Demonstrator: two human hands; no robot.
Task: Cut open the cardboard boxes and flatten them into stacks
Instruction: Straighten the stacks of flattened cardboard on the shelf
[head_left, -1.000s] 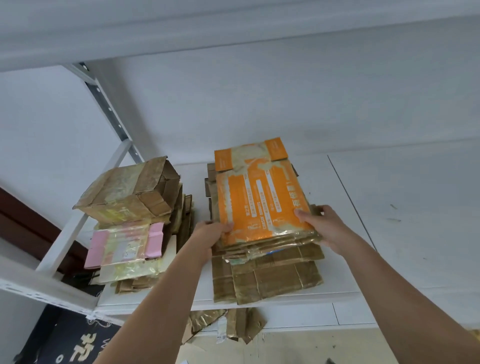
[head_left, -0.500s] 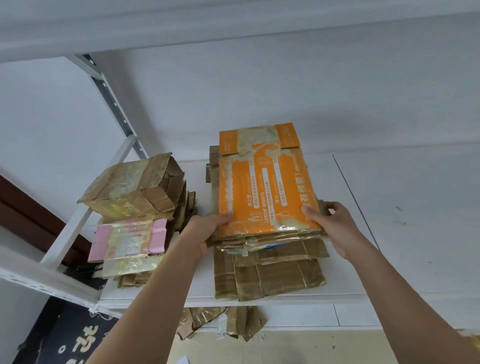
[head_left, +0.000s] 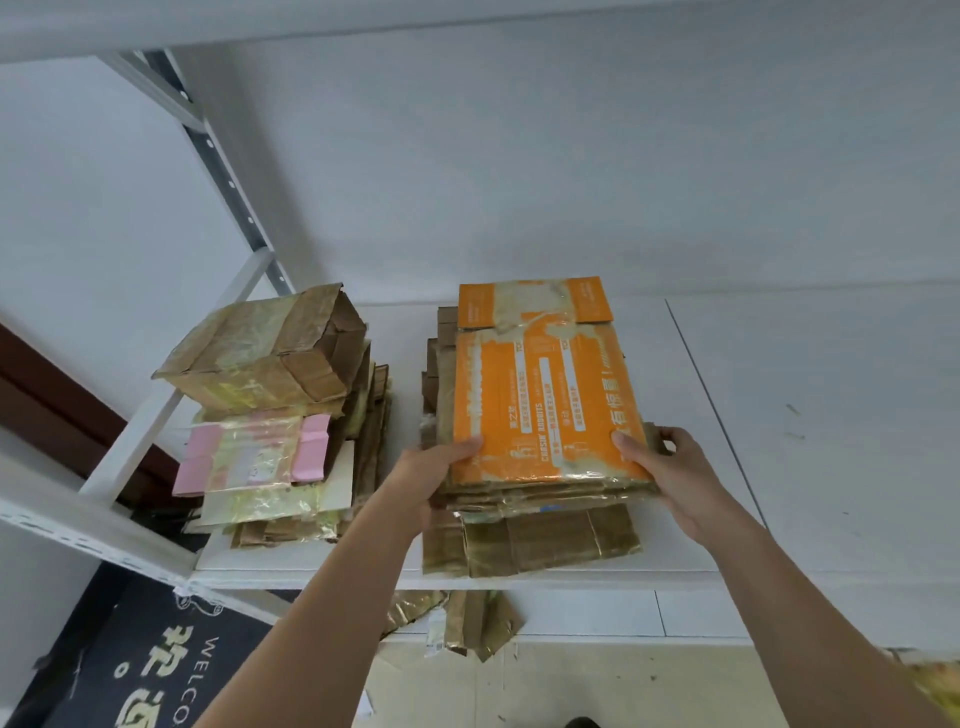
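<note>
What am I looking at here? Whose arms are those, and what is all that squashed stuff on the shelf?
The picture comes from a camera worn on a person's head, so you see that person's own two arms reaching forward. There is no robot. On the white shelf lie two piles of flattened cardboard boxes. The left hand and right hand grip the near corners of a bundle in the right stack, thumbs on top of the orange flattened box. The left stack has a pink piece in it and one brown box on top that is not fully flat. A dark welcome mat lies on the floor below.
</note>
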